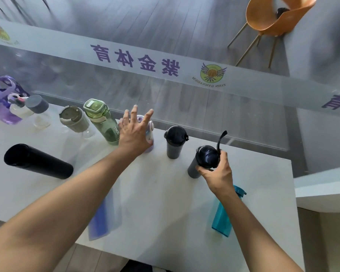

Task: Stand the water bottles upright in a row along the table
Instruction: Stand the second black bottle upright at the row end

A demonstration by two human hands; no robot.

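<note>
Head view: on the white desk (165, 193), a black flask (37, 161) lies flat at left. Upright bottles line the far edge. Left hand (134, 132), fingers spread, reaches over a lilac bottle (150, 134). Right hand (218, 171) grasps a tilted dark-lidded bottle (204, 160); a teal bottle (223, 216) lies beneath that arm.

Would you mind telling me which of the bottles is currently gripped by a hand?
The dark bottle with the black strap loop, at the row's right end: the right hand grips its lid. The left hand is spread open, gripping nothing.
</note>
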